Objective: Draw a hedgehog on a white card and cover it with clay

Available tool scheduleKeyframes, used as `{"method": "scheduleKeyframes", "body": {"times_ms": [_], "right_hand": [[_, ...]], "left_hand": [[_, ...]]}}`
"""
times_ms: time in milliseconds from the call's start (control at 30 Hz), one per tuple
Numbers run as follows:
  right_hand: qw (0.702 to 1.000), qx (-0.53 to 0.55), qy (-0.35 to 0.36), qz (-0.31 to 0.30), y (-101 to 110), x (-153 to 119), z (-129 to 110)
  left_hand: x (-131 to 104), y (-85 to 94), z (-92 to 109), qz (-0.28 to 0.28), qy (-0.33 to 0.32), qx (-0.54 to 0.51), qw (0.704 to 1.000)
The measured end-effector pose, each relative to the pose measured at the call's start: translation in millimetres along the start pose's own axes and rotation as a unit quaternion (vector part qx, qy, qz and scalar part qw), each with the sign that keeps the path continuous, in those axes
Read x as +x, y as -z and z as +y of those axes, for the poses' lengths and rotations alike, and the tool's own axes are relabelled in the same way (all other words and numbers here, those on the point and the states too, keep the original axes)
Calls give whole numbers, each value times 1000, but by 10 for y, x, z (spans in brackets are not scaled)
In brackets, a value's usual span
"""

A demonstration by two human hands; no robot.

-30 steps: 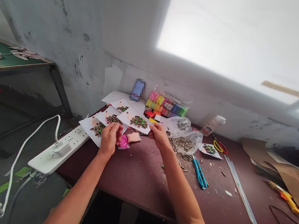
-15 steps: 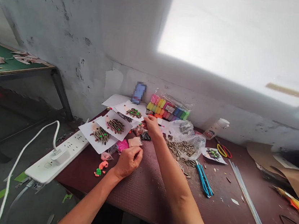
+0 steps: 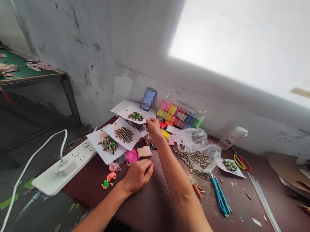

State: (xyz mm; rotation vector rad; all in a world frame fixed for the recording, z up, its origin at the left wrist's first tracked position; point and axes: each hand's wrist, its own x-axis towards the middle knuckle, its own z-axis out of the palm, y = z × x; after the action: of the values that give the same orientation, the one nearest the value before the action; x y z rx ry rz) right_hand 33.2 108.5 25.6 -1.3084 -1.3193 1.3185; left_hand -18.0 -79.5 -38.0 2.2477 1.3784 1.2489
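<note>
Card [image 3: 135, 116] of white paper, bearing a hedgehog-like figure with dark seed-like spines and green dots, lies or hovers over the back of the spread of cards, at about eleven o'clock from the left hand [image 3: 137, 176]; whether it touches what is beneath it I cannot tell; it has just shifted a little farther towards ten o'clock, away from the clay packs, so I judge that its placing among the others is close to done, with only small adjustment left; its pale snout end points to ten o'clock, and the figure's long axis runs from there to four o'clock, lying rather flat; the right hand [image 3: 153, 126] comes in from four o'clock, its fingertips clamped on the card's right edge; the left hand, which has left the cards and come down to the bench [image 3: 157, 214], rests with its fingers curled together, and I cannot tell whether it hides anything; towards seven o'clock from the card, a middle card [image 3: 124, 135] partly overlaps a front card [image 3: 109, 145], both with like figures; farther out, a phone [image 3: 148, 98] leans at one o'clock, the clay packs [image 3: 181, 115] sit at three o'clock, loose seeds [image 3: 195, 159] spread at four o'clock, and a power strip [image 3: 63, 169] lies at eight o'clock.
</note>
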Motion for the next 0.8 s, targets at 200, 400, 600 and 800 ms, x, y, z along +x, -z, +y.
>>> {"method": "scheduleKeyframes", "body": {"times_ms": [200, 400, 600, 800], "right_hand": [[998, -53, 15, 5, -61, 89, 76], [992, -110, 51, 25, -26, 105, 133], [985, -152, 77, 37, 40, 10, 103], [983, -162, 77, 35, 85, -96, 109]], "left_hand": [[-8, -18, -12, -16, 1, 11, 1000], [-10, -21, -15, -27, 5, 10, 1000], [-14, -34, -18, -32, 14, 11, 999], [-22, -53, -36, -25, 11, 8, 1000]]}}
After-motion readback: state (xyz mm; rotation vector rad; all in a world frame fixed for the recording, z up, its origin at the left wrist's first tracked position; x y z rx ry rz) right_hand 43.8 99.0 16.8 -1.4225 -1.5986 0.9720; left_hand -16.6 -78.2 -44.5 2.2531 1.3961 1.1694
